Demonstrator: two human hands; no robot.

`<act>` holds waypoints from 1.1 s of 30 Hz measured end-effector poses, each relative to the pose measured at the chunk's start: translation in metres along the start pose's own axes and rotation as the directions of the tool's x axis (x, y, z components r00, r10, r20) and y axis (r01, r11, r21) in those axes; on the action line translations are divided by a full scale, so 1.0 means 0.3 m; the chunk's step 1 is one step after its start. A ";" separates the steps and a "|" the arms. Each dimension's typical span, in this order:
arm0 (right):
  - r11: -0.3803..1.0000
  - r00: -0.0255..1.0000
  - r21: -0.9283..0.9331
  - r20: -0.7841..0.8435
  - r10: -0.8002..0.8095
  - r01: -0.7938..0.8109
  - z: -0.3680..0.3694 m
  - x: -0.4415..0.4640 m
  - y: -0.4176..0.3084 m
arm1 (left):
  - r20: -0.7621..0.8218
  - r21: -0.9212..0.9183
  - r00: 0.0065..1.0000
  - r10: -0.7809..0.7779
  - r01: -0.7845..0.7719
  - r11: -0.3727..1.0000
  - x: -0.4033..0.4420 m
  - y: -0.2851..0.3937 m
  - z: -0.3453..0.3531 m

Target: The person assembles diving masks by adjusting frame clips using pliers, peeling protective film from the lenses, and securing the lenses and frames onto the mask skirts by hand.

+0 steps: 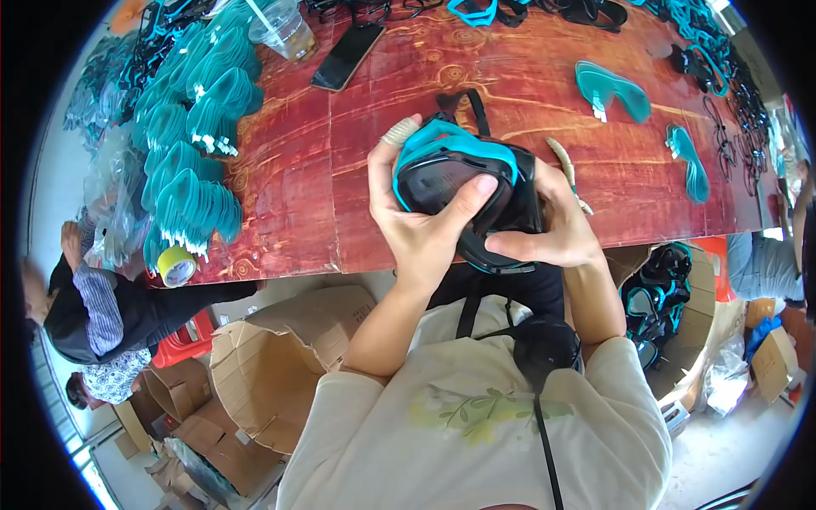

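In the head view, a black and teal diving mask [438,183] is held tilted over the near edge of the table. My left hand [421,238] grips its left side, thumb pressed on the dark lens area and a finger with beige wrapping at the top rim. On the other side, my right hand [557,225] is closed round the black part, its thumb along the lower edge. A black strap [476,110] sticks up behind the mask. Just beyond my right hand lies a thin, curved, beige-wrapped tool [561,161], partly hidden.
Stacks of teal lens-shaped pieces [200,204], yellow tape [177,265], a phone [347,56] and a plastic cup [285,30] are on the red table [289,170]. Two teal pieces [612,89] lie right. Below, one carton [272,382] stands left; another [697,314] holds masks. People sit at both sides.
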State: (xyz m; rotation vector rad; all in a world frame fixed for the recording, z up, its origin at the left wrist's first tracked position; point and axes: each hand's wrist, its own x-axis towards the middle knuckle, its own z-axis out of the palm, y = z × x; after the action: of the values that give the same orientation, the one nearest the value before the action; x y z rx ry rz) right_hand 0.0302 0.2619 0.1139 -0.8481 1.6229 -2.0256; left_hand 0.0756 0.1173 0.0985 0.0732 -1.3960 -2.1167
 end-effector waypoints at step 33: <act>0.744 0.883 -0.645 -0.232 -0.408 0.174 0.134 -0.193 -0.022 | 0.448 0.218 0.772 0.450 -0.583 0.783 -0.075 0.012 -0.106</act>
State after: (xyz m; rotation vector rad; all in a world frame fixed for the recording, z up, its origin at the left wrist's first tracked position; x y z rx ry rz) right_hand 0.1001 0.2721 0.1140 -1.0444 2.5938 -1.9469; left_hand 0.1071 0.1017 0.0812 -0.5583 -1.7490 -1.4389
